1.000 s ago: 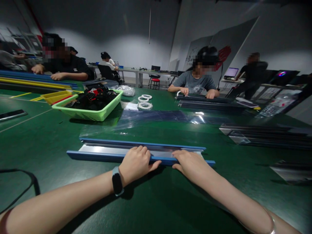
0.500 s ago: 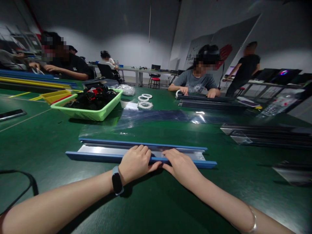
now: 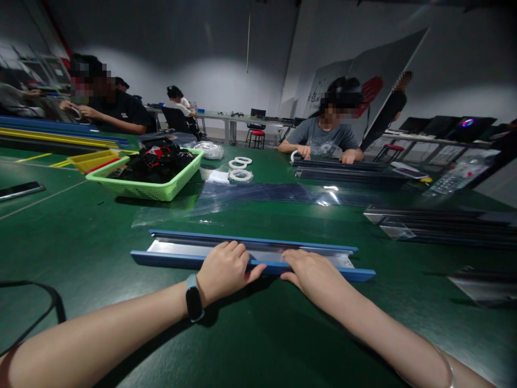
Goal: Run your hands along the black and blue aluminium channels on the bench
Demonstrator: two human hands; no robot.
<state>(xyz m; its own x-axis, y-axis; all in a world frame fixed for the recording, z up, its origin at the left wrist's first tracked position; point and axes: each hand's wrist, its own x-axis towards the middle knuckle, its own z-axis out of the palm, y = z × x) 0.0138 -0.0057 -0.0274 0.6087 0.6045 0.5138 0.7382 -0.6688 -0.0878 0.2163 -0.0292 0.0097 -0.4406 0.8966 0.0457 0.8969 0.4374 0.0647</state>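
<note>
A long blue metal channel with a silvery inside lies lengthwise across the green table before me, its open side up. My left hand is curled over the near wall around its middle, fingertips down inside and thumb along the outer face. To the right of it, my right hand grips the same near wall, thumb outside and fingers reaching into the trough. The fingertips of both hands are partly hidden by the hands themselves. A smartwatch is on my left wrist.
Behind the channel lies clear plastic film. A green basket of black and red parts stands back left, near white tape rolls. Dark profiles lie at right. Across the table a co-worker handles dark profiles.
The blue channel has slid to the right, and my right hand has moved right with it. My left hand stays nearly in place, so the gap between my thumbs is wider.
</note>
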